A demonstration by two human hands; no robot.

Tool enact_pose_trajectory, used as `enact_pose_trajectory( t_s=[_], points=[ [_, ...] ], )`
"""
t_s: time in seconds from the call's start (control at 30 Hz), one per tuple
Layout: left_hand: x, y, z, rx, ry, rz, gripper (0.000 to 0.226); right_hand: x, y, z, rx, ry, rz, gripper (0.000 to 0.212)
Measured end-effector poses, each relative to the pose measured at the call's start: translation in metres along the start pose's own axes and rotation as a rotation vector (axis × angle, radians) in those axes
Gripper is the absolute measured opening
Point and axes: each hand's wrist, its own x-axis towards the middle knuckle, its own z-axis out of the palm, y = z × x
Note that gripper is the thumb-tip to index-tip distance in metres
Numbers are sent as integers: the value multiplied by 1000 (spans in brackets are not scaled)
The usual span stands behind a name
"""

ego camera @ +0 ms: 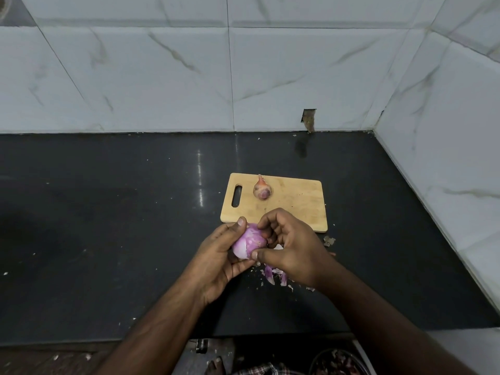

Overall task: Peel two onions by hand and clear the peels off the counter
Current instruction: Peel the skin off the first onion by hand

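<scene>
The left hand (216,255) is cradling a half-peeled purple onion (247,243) above the dark bench (108,226), its fingers curled round it. The right hand (292,247) is pinching the onion's skin between thumb and fingers. Loose peels (274,276) are lying beneath. A second, unpeeled onion (262,189) is sitting on the wooden cutting board (295,204).
</scene>
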Motion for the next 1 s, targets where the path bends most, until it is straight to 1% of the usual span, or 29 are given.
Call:
enact_pose_trajectory(
  t_s=[0.1,0.27,0.37,0.43,0.5,0.6,0.7,0.8,0.87,0.93,1.0],
  points=[
    [-1,-1,1,7,22,8,42,0,2,-2,-27,-3,8,39],
    [1,-2,4,0,69,-19,47,-2,7,-2,-81,-9,-24,40],
    [4,1,-1,-66,117,-70,54,-3,12,-7,-185,-37,-61,30],
    [6,4,-5,-39,109,-98,59,-5,14,-11,-225,-41,-55,23],
    [9,6,-9,1,99,-136,67,-5,19,-15,-231,-18,-46,27],
    [11,3,-12,-15,90,-197,72,-8,25,-14,-156,27,-41,31],
    [11,-2,-12,-112,36,-237,72,-10,27,-10,-30,68,33,28],
    [10,-6,-8,-219,-36,-249,70,-12,27,-5,96,109,77,27],
    [11,-8,-6,-257,-57,-245,69,-13,25,-1,193,124,122,24],
    [13,-10,-5,-232,-34,-217,70,-15,23,2,226,117,159,21],
    [17,-13,-6,-160,37,-161,70,-16,18,0,280,95,189,19]
  ],
)
